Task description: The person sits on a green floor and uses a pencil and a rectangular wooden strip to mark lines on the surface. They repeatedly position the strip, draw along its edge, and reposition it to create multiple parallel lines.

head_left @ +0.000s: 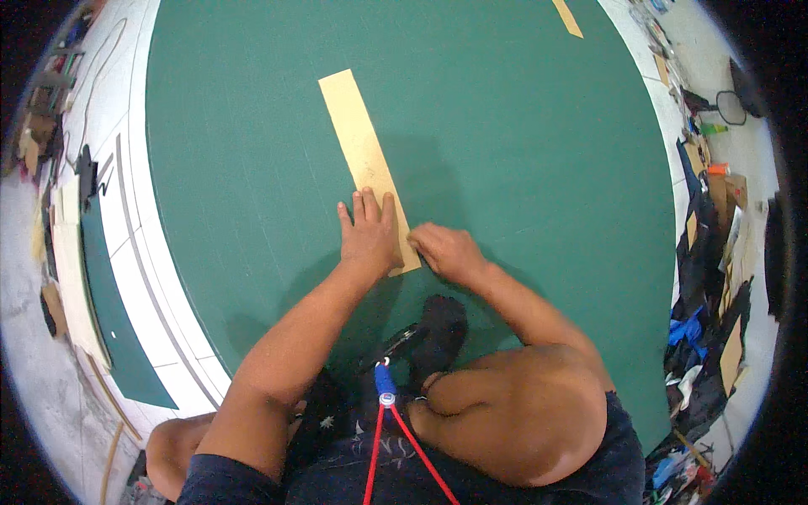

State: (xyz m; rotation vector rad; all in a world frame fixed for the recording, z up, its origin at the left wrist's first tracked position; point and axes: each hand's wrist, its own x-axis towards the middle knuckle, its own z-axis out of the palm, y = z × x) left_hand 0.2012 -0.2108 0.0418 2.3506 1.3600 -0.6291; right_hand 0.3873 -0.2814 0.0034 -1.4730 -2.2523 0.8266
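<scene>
Pale yellow strip [353, 118] lies on green sheet [547, 168], long axis running near-right to far-left. Left hand [370, 240], nearer, spreads fingers over strip's near part and left edge; right hand [453, 252] bunches fingers at right edge, grip unclear.

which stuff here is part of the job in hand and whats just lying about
In use:
long tan strip, left hand spread on it
right hand, fingers curled at its edge
green sheet beneath

Apparently lying about:
smaller tan strip
crumpled blue item, right
</scene>
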